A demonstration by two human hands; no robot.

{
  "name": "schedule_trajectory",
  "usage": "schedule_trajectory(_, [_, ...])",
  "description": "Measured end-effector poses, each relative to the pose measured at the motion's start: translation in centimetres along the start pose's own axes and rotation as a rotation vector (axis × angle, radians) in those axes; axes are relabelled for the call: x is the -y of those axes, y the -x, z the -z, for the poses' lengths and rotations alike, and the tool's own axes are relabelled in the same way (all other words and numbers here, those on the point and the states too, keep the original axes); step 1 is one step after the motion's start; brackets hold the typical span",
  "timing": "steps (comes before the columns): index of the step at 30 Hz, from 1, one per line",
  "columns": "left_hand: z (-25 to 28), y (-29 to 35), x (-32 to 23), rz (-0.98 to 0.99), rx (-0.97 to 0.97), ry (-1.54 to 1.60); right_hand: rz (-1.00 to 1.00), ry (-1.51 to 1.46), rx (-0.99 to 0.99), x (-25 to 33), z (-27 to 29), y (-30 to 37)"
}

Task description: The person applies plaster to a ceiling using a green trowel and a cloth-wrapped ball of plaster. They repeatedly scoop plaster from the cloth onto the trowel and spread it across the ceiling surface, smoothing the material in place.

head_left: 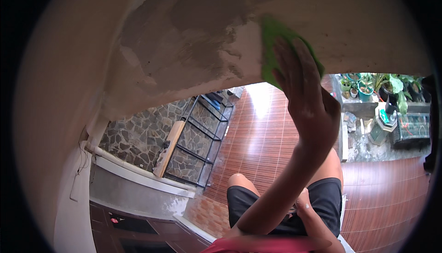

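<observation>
Pressing a green pad (270, 43) to the plastered surface (368, 36), the left hand (307, 98) grips it — just right of a grey patch (184, 36); the right hand (302, 201) rests by the black shorts (326, 200) — whether it holds anything, I cannot tell.

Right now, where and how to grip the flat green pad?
Probably across its near face, coming from below with fingers laid flat: the flat green pad shows no handle, and its far face seems to lie against the patchy beige-and-grey surface. The bare left hand lies over it that way.
</observation>
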State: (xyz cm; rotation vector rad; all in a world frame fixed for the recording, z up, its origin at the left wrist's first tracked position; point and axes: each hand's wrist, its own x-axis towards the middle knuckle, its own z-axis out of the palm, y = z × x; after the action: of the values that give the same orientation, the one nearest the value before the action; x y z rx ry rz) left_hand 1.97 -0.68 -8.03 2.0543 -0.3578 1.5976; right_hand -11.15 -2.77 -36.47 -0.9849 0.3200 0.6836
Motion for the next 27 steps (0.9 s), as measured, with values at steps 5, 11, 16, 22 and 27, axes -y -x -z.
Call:
schedule_trajectory(5, [8.9, 0.6, -1.5, 0.543, -0.220, 0.329, 0.109, -0.015, 0.028, 0.5, 1.0, 0.1])
schedule_trajectory(11, [13.9, -1.0, 1.5, 0.493, -0.297, 0.563, 0.080, -0.116, -0.023, 1.4, 2.0, -0.3])
schedule_trajectory(16, [13.8, -1.4, 4.3, 0.441, -0.371, -0.041, 0.020, -0.077, -0.041, 1.2, 1.9, -0.6])
schedule_trajectory(22, [8.7, -3.2, 9.7, 0.232, -0.152, -0.293, 0.038, -0.090, 0.020, 0.7, 1.6, -0.8])
schedule_trajectory(27, [3.8, -3.0, 9.3, 0.179, -0.124, -0.282, 0.038, -0.093, 0.013, 1.1, 1.4, -0.8])
